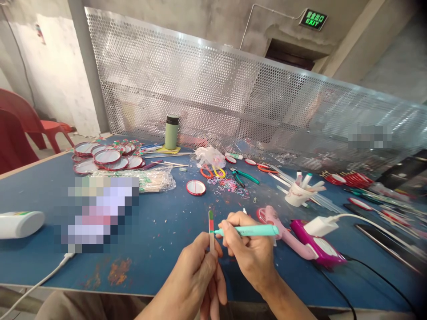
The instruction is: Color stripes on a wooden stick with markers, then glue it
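Left hand [196, 278] grips a painted craft stick [211, 231]; right hand [248, 249] grips a teal marker [250, 230] against it. Overhead sign [312, 19] reads EXIT.

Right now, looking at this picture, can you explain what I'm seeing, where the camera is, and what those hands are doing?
The single picture comes from a camera worn on a person's head, looking forward and down at a blue table. No machine here, just two bare hands. The left hand pinches a flat stick upright; its upper part is coloured red and green. The right hand holds a teal pen with its tip at the stick. Nearby lie a pink glue gun, a paper cup of pens, scissors, round red-rimmed discs and a green bottle.
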A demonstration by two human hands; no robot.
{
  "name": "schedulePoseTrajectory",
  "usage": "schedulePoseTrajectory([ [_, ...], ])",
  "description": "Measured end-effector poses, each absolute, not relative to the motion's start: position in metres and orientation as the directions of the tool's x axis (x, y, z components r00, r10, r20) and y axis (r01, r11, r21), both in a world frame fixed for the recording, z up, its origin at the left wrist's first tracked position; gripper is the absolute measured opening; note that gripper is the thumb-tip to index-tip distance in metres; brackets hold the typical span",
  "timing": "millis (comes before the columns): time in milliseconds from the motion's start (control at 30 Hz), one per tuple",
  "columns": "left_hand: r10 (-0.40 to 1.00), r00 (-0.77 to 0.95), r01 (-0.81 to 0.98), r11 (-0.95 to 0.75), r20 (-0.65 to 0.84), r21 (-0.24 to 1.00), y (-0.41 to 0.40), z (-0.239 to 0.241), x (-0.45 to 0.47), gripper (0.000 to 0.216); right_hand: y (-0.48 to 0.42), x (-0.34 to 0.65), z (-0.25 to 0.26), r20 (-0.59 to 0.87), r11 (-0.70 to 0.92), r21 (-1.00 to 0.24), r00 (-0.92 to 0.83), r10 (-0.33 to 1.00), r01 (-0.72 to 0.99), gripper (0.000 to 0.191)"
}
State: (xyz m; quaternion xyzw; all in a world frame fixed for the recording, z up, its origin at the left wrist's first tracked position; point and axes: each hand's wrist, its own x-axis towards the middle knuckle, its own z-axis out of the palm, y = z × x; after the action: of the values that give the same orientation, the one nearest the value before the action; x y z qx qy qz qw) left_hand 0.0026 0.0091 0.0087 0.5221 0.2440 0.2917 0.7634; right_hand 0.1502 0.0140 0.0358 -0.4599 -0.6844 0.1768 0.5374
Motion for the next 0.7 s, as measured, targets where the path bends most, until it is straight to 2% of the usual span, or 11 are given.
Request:
schedulePoseTrajectory([
  [200,0.697,0.712,-0.163,0.290,-0.091,0.943,0.0083,0.0138,0.0002,0.033,0.0147,0.1499,0.0352,0.570,0.517,-0.751,0.008,0.821,0.411,0.031],
  [700,0.702,0.709,-0.188,0.277,-0.065,0.942,0.0086,0.0109,0.0004,0.032,0.0145,0.1525,0.0341,0.574,0.493,-0.733,0.037,0.818,0.469,0.033],
])
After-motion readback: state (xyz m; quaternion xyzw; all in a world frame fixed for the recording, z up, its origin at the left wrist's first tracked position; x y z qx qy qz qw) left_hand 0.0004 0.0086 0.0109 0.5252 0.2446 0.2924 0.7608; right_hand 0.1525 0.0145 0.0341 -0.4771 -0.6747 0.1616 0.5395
